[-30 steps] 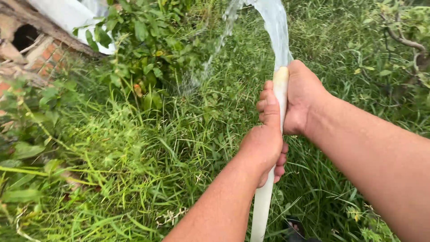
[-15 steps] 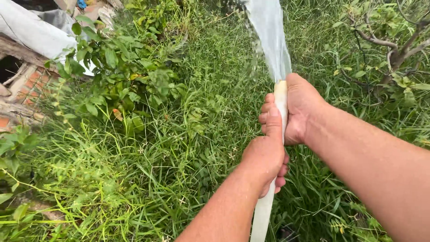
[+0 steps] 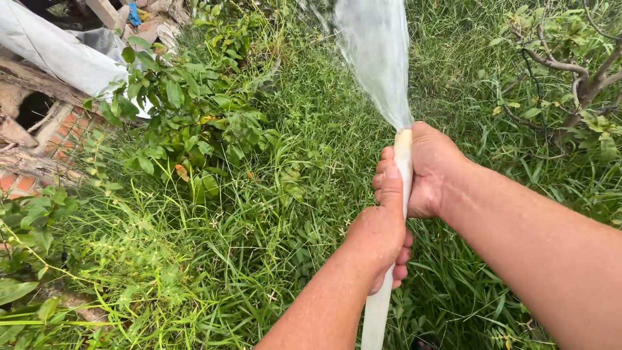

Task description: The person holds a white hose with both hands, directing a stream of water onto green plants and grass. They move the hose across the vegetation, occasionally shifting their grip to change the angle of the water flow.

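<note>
A pale, whitish hose [image 3: 378, 312] runs up from the bottom edge to both hands. My right hand [image 3: 430, 167] grips it at its open end, thumb pressed by the mouth. My left hand [image 3: 382, 232] grips the hose just below, thumb lying along it. A wide fan of water [image 3: 376, 58] sprays from the hose end up and away over the grass. Between the two fists the hose is mostly hidden.
Tall green grass [image 3: 214, 259] covers the ground. A leafy shrub [image 3: 188, 110] stands left of the spray. Broken brickwork [image 3: 32, 149] and a white sheet [image 3: 52, 52] lie at the upper left. A small bare-branched tree [image 3: 576, 78] is at the upper right.
The spray has swung from a leftward arc to a wider fan pointing more straight ahead. Both hands sit slightly lower in view, still gripping the hose.
</note>
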